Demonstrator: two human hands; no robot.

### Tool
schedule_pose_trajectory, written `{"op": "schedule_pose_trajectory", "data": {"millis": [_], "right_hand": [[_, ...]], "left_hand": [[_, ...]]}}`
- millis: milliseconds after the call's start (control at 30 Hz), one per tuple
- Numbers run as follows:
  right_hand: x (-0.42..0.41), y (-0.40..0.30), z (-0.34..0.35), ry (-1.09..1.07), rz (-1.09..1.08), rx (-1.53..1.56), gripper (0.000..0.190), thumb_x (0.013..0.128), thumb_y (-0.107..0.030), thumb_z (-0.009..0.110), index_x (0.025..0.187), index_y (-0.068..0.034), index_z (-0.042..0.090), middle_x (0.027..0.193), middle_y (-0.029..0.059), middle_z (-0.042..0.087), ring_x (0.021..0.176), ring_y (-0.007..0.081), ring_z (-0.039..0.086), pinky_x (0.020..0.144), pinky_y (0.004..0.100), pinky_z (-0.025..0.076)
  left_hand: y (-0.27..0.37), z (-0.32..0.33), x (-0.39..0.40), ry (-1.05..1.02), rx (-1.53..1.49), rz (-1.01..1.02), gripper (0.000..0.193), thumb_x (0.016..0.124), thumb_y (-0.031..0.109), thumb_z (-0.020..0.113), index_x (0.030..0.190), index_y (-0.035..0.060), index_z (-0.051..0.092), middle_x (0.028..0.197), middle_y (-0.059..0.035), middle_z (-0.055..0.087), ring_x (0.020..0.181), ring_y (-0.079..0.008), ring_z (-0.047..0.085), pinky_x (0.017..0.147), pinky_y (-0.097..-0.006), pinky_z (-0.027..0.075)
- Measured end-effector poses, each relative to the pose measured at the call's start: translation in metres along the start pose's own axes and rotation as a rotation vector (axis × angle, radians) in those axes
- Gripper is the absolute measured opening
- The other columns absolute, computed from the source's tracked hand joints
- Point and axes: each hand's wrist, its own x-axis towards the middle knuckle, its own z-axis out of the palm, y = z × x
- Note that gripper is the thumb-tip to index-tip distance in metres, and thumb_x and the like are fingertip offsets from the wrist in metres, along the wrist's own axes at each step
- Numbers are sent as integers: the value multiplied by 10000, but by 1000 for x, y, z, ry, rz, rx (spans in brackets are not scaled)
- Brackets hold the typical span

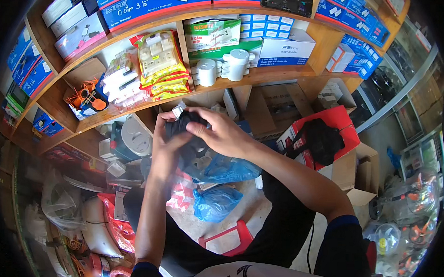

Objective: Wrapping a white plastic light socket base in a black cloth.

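Note:
Both hands are raised in front of the lower shelf, around a black plastic bag (187, 127) that looks bunched up. My left hand (167, 141) holds the bag from its left side, the fingers partly blurred. Over its right side lies my right hand (216, 131), with the thumb across the front. A small white object (178, 110) sticks out at the top between the hands; its kind cannot be told. Below the hands are a blue plastic bag (232, 167) and, on the floor, another tied blue plastic bag (215, 203).
Wooden shelves (241, 78) with boxed electrical goods curve across the front. A red box (350, 133) bearing a black bag (322, 141) stands at the right, beside an open cardboard box (361, 169). A red plastic stool (245, 236) is between the legs. Filled bags line the left.

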Motion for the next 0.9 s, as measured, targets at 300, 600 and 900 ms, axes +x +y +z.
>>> {"op": "schedule_pose_trajectory", "data": {"millis": [300,600,900], "right_hand": [[6,6,0,144,-100,-123,386,939,-331,731,1172,-40,633,1000,78,632,904,172,624,744,310,506],[2,-11,12,4,-387,-428,546,977,-363,661,1307,23,461,1186,240,527,1122,397,552,926,488,470],[7,3,21,57,-342,-183,376,905,-52,621,1265,-7,523,1053,235,632,919,459,634,763,503,513]], "left_hand": [[7,12,-9,-28,-399,-325,476,990,366,571,1339,45,531,1250,-122,631,1155,-219,604,1006,-393,463],[1,14,-6,237,-360,-156,322,1018,354,562,1227,108,572,1114,-57,664,998,-182,665,892,-347,538],[-3,26,-11,194,-319,-42,390,1079,464,441,1181,112,576,1102,-23,596,1040,-105,546,919,-290,434]]}}
